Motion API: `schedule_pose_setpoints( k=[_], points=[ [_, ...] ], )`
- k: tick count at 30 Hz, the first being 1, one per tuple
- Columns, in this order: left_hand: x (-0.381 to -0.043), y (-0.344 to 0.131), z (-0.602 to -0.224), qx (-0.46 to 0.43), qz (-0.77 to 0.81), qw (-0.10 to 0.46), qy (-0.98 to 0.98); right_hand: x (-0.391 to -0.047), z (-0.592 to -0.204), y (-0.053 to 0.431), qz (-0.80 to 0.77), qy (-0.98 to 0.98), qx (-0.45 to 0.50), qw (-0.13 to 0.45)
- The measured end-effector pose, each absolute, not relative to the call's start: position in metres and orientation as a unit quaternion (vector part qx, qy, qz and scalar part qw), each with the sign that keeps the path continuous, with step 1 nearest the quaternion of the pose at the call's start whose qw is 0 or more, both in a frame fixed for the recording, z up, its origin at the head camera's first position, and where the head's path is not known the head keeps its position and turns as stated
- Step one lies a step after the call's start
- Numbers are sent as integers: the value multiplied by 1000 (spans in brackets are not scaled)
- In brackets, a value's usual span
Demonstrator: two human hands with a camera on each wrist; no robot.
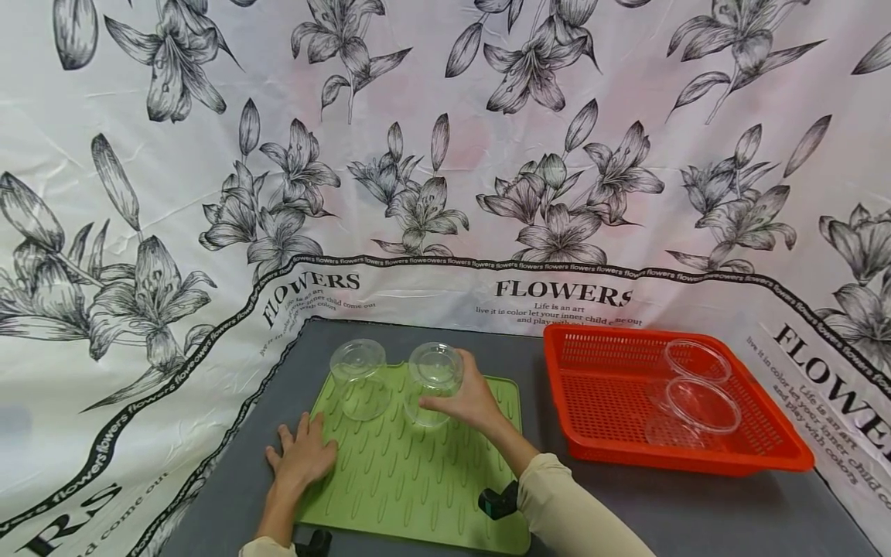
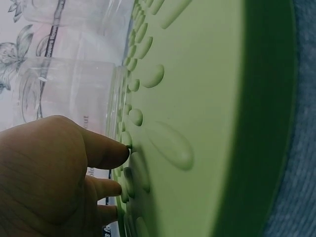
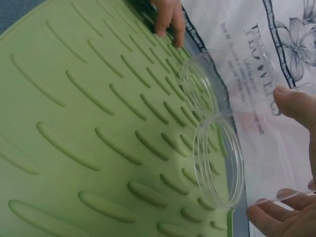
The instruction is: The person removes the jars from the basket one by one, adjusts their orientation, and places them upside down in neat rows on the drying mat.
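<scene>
On the far part of a green ridged drying mat (image 1: 411,487), two clear plastic cups stand upside down side by side, rims toward the mat. My right hand (image 1: 476,394) holds the right-hand plastic cup (image 1: 435,371), thumb on the near side and fingers around the far side. In the right wrist view that cup's rim (image 3: 219,160) is close over the ridges. The left-hand plastic cup (image 1: 358,379) stands apart from both hands. At the mat's left edge rests my left hand (image 1: 302,456), fingers spread; its fingertips (image 2: 118,155) touch the mat's edge area.
A red plastic basket (image 1: 578,449) stands on the grey tabletop (image 1: 233,487) to the right, with two more clear cups (image 1: 703,404) inside, open rims up. Behind and at the sides hangs a white cloth (image 1: 431,294) printed with flowers.
</scene>
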State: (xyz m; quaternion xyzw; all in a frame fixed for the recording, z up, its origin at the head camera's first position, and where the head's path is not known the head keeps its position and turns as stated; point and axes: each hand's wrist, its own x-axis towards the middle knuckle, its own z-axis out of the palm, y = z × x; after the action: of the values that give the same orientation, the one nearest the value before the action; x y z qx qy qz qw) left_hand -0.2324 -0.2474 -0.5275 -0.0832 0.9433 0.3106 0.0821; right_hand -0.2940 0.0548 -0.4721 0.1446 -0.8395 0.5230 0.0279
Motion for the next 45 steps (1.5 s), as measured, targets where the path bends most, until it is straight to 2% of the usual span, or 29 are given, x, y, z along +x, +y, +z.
schedule_pose_setpoints(
  k=[45],
  points=[
    [-230,-245,-527,-81,328,68,939,-306,-478,49,477,-869,129,4]
  ],
)
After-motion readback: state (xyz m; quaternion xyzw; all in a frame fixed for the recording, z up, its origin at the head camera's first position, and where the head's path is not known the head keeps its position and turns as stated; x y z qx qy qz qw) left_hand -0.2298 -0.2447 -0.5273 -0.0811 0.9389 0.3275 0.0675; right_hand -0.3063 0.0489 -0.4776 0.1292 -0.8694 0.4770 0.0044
